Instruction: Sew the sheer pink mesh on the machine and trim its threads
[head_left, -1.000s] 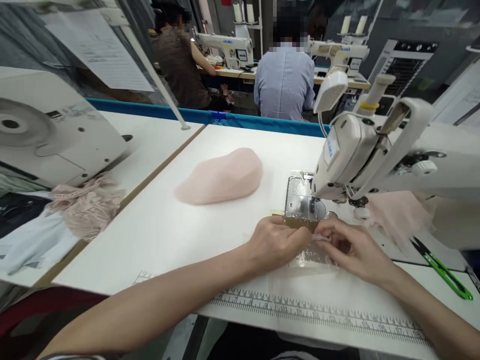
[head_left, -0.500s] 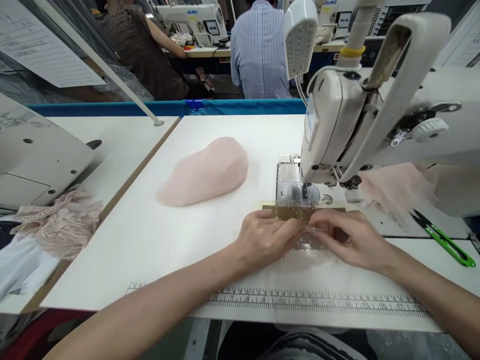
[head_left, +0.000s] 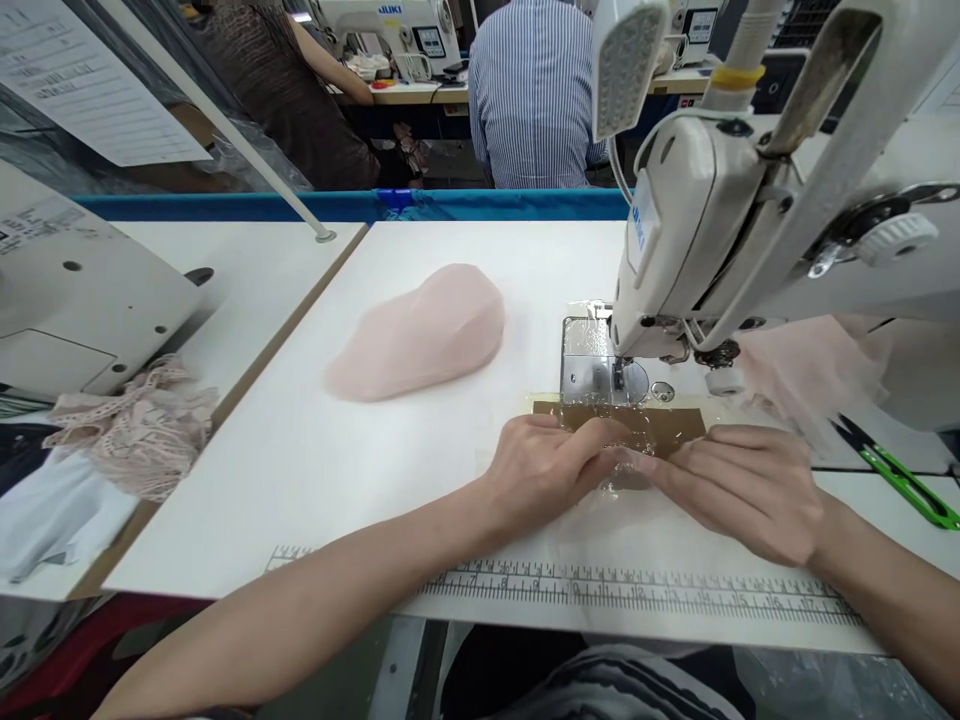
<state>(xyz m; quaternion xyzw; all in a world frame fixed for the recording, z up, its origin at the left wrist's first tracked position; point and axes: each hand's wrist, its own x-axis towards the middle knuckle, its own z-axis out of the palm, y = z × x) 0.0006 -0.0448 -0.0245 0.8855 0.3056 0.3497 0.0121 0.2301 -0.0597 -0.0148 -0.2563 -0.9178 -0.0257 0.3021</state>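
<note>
- Head view: printed ruler scale (head_left: 615, 590) along front edge of white sewing table (head_left: 420, 455).
- Left hand (head_left: 544, 470), just behind ruler: fingers curled, thumb and forefinger close together.
- Right hand (head_left: 754, 490), nearer the table's right edge: fingers bunched, tips meeting the left's. Can't tell if either pinches anything; contact spot too small.
- Brown strip (head_left: 679, 425) under/behind fingertips, flat on table, between front edge and needle plate; shiny clear film (head_left: 622, 482) there too.
- Green-handled snips (head_left: 904, 480) near right edge, black blades pointing back-left.
- Lace bundle (head_left: 150, 430), pinkish, on neighboring table, by its right edge.
- Needle plate (head_left: 585, 378) just behind strip, sewing machine (head_left: 675, 220) head above it.
- Sheer pink fabric (head_left: 810, 360) partly behind the machine, toward right edge.
- Pink cut piece (head_left: 431, 330) flat, well apart from hands, between left edge and needle plate.
- Blue cloth (head_left: 510, 205) along far edge.
- Beyond: co-worker in striped shirt (head_left: 532, 95), another in brown (head_left: 277, 90), machine (head_left: 405, 30) between them.
</note>
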